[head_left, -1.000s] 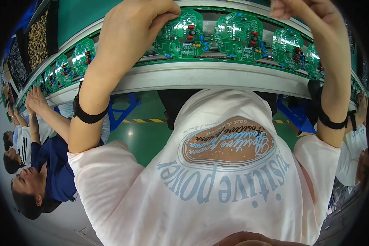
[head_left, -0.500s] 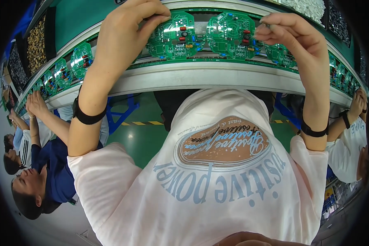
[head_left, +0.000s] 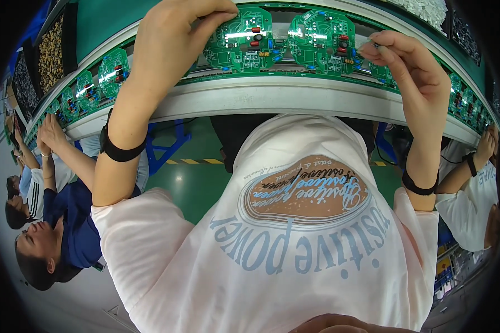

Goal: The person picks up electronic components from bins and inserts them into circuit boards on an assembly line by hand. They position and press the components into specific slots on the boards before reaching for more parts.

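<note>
My left hand (head_left: 178, 47) is closed, thumb and forefinger pinched at the upper left edge of a green circuit board (head_left: 228, 45). Whatever lies between those fingertips is hidden. A second green circuit board (head_left: 315, 47) sits just to the right, in the same rail. Both boards carry red, blue and black parts and striped resistors near their right sides. My right hand (head_left: 419, 69) is also closed, its thumb and fingertips together just right of the second board; a small dark speck shows there, too small to name. Black bands circle both my forearms.
A pale metal rail (head_left: 283, 100) runs across in front of me, with more boards (head_left: 114, 72) along it. Bins of gold-coloured parts (head_left: 51, 53) and clear parts (head_left: 425, 12) stand beyond. Co-workers' hands (head_left: 50, 136) work at the left, and another's hand (head_left: 487, 144) at the right.
The boards have shifted slightly right and up in the picture, and my left pinch has moved along with them. My right hand has drawn a little right, off the second board's edge.
</note>
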{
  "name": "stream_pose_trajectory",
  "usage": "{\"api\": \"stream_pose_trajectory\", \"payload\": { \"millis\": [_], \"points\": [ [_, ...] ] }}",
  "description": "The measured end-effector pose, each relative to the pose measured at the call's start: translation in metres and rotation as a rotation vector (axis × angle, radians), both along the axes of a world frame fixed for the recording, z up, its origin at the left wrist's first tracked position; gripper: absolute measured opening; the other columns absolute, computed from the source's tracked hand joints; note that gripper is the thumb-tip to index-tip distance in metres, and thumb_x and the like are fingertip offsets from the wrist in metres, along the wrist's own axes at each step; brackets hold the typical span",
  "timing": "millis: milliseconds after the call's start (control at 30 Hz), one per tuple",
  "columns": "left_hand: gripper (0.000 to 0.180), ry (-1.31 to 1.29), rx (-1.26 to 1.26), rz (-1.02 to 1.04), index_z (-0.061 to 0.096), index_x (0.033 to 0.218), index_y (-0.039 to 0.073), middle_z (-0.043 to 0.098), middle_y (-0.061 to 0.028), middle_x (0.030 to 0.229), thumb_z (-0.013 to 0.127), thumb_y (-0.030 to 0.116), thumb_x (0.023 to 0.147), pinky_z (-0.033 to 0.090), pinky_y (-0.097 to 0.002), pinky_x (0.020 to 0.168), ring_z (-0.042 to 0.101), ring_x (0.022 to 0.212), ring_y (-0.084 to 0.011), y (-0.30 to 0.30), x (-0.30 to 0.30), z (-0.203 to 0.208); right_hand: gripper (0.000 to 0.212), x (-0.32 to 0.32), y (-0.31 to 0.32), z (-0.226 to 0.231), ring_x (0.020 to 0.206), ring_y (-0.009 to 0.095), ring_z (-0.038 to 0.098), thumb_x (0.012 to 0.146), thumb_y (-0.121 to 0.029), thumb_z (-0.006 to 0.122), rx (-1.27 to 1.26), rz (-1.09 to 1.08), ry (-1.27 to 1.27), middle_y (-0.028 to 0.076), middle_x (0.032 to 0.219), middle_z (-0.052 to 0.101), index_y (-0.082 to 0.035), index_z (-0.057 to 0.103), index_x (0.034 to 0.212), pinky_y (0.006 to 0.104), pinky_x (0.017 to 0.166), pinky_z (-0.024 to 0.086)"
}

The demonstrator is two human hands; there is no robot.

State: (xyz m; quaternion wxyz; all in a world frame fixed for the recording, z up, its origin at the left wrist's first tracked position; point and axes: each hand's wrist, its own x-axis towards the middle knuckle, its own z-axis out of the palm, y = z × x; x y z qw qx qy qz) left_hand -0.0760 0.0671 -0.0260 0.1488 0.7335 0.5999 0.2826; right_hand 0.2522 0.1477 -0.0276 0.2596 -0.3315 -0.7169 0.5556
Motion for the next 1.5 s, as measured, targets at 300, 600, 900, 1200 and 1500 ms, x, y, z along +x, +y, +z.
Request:
{"api": "stream_pose_trajectory", "payload": {
  "millis": [300,600,900,1200,1500],
  "points": [
    [0.013,-0.330,0.058,-0.145,0.073,0.095,0.000,0.069,-0.0117,0.098,0.076,-0.004,0.083,0.056,-0.0349,0.075,0.070,0.087,-0.0288,0.016,-0.006,-0.030,0.022,0.005,-0.003,-0.002,0.106,0.024,0.074,0.104,0.004,0.056,0.050,-0.023,-0.032,0.016,0.112,0.073,0.010,0.065,0.123,0.0318,0.094,0.058],
    [0.014,-0.872,0.408,-0.357,0.073,0.095,0.001,0.071,-0.0118,0.098,0.077,-0.003,0.082,0.056,-0.0359,0.076,0.070,0.088,-0.0290,0.025,-0.009,-0.067,0.023,0.007,-0.005,-0.002,0.106,0.024,0.073,0.104,0.005,0.055,0.062,-0.032,-0.063,0.018,0.113,0.074,0.011,0.065,0.123,0.0319,0.094,0.057],
    [0.013,-0.093,0.156,-0.113,0.073,0.093,0.002,0.072,-0.0116,0.094,0.078,-0.002,0.081,0.056,-0.0362,0.075,0.070,0.087,-0.0293,0.008,0.003,-0.015,0.023,0.009,-0.005,-0.004,0.107,0.024,0.073,0.104,0.006,0.053,0.061,-0.036,-0.060,0.019,0.112,0.074,0.011,0.064,0.124,0.0325,0.095,0.057],
    [0.017,-0.680,0.737,-0.202,0.072,0.093,0.004,0.070,-0.0091,0.094,0.074,0.000,0.077,0.054,-0.0368,0.069,0.067,0.081,-0.0277,0.029,0.014,-0.081,0.021,0.000,-0.015,0.001,0.108,0.025,0.073,0.102,0.009,0.055,0.058,-0.081,-0.004,0.017,0.112,0.073,0.012,0.064,0.120,0.0331,0.096,0.058],
    [0.019,-0.529,0.739,-0.298,0.071,0.095,0.002,0.069,-0.0084,0.097,0.071,0.002,0.077,0.053,-0.0368,0.070,0.066,0.084,-0.0271,0.031,0.012,-0.070,0.016,-0.022,-0.013,0.002,0.096,0.022,0.068,0.085,0.009,0.071,0.515,0.138,-0.293,0.011,0.114,0.068,0.002,0.072,0.100,0.0313,0.086,0.053]
  ]
}}
